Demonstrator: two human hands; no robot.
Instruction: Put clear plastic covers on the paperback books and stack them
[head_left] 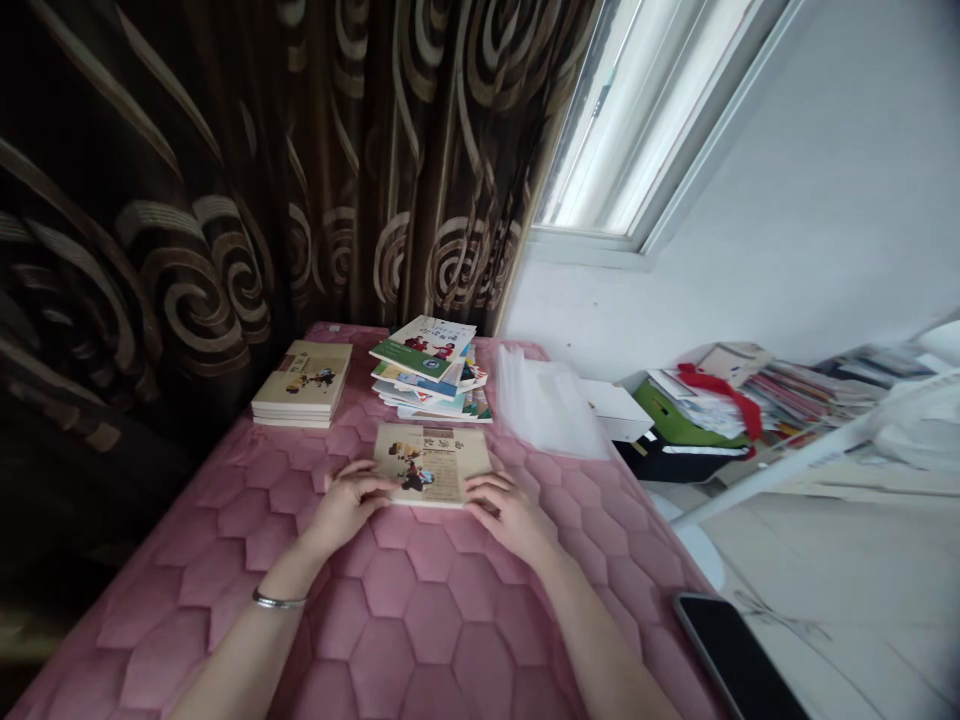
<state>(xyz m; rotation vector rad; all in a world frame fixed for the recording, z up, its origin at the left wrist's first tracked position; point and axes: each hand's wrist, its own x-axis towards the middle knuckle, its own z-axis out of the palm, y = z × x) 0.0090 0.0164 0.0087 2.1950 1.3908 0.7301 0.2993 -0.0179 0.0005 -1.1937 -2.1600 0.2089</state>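
A beige paperback book (457, 478) with illustrated figures and Chinese characters on its cover lies flat on the pink quilted surface (431, 625). My left hand (352, 508) grips its left edge, with the thumb at the cover's lower left corner. On the opposite side, my right hand (511, 515) holds the right edge, fingers curled against it. The fingertips on the far side are partly hidden. Beyond my left hand sits a neat stack of similar beige books (300, 385). Behind the held book is a looser pile of thin colourful booklets (431, 355).
Translucent plastic sleeves (551, 405) lie right of the booklets, beside a white box (619, 410). A dark phone (739, 655) rests at the right edge. Patterned curtains (375, 170) hang behind. Off to the right are a white pole (795, 460) and piled papers (810, 390).
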